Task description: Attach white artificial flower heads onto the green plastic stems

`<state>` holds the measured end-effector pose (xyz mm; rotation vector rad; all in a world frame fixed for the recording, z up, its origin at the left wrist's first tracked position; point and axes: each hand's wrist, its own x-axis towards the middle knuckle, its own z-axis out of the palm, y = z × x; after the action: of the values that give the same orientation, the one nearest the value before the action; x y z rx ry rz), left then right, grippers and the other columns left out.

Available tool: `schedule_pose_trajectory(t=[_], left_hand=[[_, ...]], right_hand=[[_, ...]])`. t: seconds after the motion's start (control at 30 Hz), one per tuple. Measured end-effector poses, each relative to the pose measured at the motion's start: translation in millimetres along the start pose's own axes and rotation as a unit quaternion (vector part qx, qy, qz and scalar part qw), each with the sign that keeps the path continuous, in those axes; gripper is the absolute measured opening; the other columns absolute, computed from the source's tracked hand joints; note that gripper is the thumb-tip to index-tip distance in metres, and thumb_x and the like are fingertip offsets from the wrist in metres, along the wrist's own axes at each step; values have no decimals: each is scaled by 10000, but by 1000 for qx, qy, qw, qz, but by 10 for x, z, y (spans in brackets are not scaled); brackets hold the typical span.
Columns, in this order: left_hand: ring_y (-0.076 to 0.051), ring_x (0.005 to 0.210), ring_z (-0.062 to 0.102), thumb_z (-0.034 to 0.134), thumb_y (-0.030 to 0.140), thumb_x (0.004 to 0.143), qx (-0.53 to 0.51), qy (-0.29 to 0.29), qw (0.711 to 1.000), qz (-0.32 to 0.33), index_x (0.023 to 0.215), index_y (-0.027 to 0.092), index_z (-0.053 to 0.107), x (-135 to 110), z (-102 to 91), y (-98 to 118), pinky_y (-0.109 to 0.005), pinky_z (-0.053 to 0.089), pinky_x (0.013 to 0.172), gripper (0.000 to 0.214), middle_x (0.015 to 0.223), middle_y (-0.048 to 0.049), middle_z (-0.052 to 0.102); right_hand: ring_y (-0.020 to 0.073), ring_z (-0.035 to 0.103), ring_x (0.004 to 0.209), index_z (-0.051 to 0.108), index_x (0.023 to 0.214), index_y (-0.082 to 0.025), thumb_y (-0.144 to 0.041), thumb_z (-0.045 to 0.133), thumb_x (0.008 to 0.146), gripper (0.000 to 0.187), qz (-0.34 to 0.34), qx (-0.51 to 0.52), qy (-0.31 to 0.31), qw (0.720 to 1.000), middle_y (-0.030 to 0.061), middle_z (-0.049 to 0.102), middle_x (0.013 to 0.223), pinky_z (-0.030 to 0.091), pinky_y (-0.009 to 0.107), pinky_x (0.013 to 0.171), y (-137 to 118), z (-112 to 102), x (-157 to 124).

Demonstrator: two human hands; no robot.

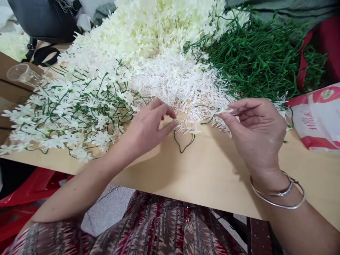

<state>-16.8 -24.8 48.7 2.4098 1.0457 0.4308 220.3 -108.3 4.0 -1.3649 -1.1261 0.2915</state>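
Observation:
My left hand rests on the wooden table, its thumb and fingers pinched at the edge of a heap of small white plastic flower pieces. A thin green wire stem curls on the table just below that pinch. My right hand, with two silver bangles at the wrist, pinches a small white flower piece between thumb and forefinger beside the same heap.
Finished sprays of white flowers on green stems lie at the left. A mound of cream blossoms fills the back, bare green stems the back right. A red-and-white bag sits at right, a clear plastic cup at far left.

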Motion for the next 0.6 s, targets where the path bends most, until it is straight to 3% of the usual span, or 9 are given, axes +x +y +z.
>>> schedule_pose_trajectory(t=[0.17,0.3,0.4,0.6], left_hand=[[-248,919,656,717,423,978,169,-22,985,-30,1072,149,669,-300,214,55,-364,512,777,294,1105,-120,653],[-274,986,668,679,368,991,175,-14,984,-31,1081,135,683,-263,381,43,-379,512,823,250,1136,-140,671],[-245,943,674,629,262,994,167,-20,986,-19,1012,163,710,-199,330,-12,-353,489,788,129,1108,-110,704],[-209,757,638,539,169,1009,264,-45,963,-20,918,130,720,-127,171,-76,-332,399,658,207,965,-111,723]], right_hand=[[182,708,785,762,855,-238,-180,811,834,78,-14,-34,-29,999,21,760,827,574,350,740,-42,-7,-34],[188,698,809,771,864,-256,-198,808,833,75,-16,-33,-46,998,19,766,859,534,365,762,-2,-6,-60],[187,701,796,767,848,-259,-200,816,821,81,-3,-30,-43,999,19,764,843,543,357,750,32,-5,-49],[186,705,779,767,841,-257,-195,831,803,97,10,-23,-50,998,16,771,819,543,345,727,57,4,-39]])
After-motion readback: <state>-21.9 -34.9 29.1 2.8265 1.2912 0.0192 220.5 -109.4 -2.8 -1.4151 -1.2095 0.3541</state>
